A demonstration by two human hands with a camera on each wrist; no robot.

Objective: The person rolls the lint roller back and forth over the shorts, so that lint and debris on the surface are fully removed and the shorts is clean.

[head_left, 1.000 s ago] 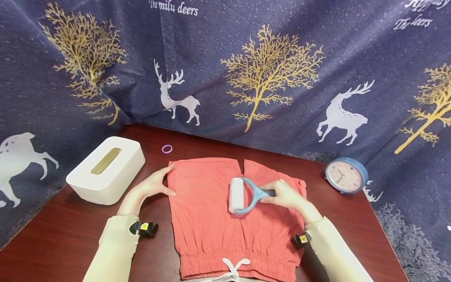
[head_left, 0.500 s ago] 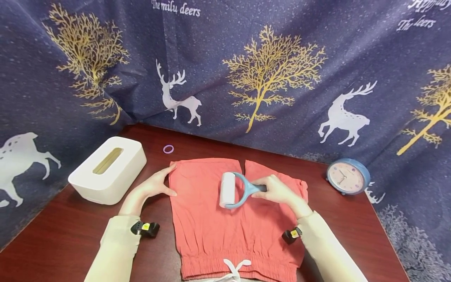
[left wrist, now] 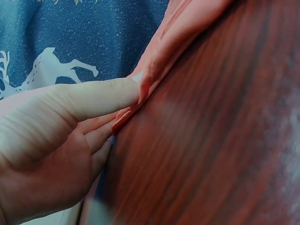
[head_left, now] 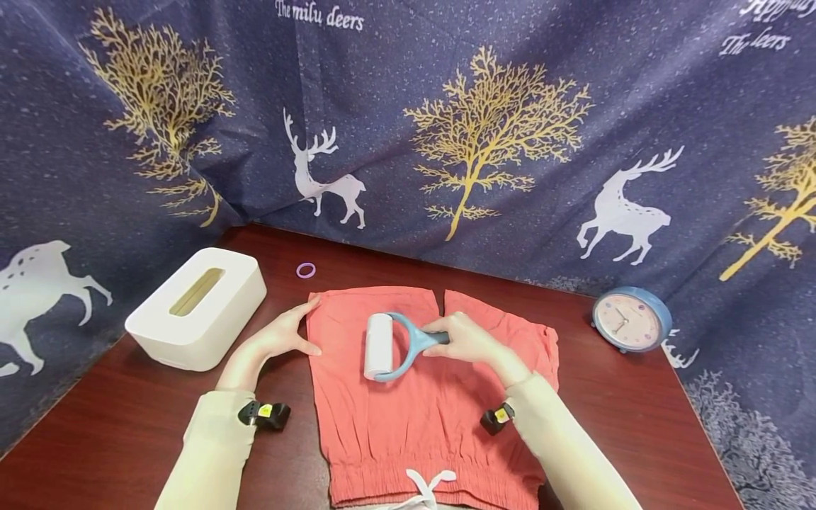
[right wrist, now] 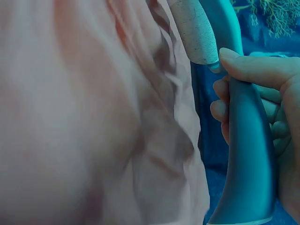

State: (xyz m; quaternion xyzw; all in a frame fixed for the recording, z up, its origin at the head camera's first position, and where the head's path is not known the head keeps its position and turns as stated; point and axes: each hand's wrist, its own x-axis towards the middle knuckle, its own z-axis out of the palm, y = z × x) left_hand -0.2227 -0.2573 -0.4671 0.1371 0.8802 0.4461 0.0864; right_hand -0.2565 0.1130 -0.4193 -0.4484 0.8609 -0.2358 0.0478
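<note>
A pair of coral-red shorts (head_left: 376,425) lies spread on the table, its gathered waistband and white drawstring toward me. My right hand (head_left: 468,338) grips the dark handle of a blue lint roller (head_left: 417,341). The roller's white sticky cylinder (head_left: 379,346) is over the left leg of the shorts. In the right wrist view, thumb and fingers wrap the handle (right wrist: 248,154), and specks show on the white cylinder. At the left edge of the shorts, my left hand (head_left: 280,336) rests with thumb and fingers spread apart. Its thumb (left wrist: 103,96) touches the cloth edge in the left wrist view.
A white tissue box (head_left: 197,308) stands left of my left hand. Behind the shorts lies a small purple ring (head_left: 306,270). A blue alarm clock (head_left: 631,320) stands at the right on the dark red table (head_left: 612,411). A navy deer-print cloth (head_left: 382,106) hangs behind.
My right hand has carried the lint roller leftward across the shorts, from near the middle onto the left leg. The left hand has stayed at the shorts' left edge.
</note>
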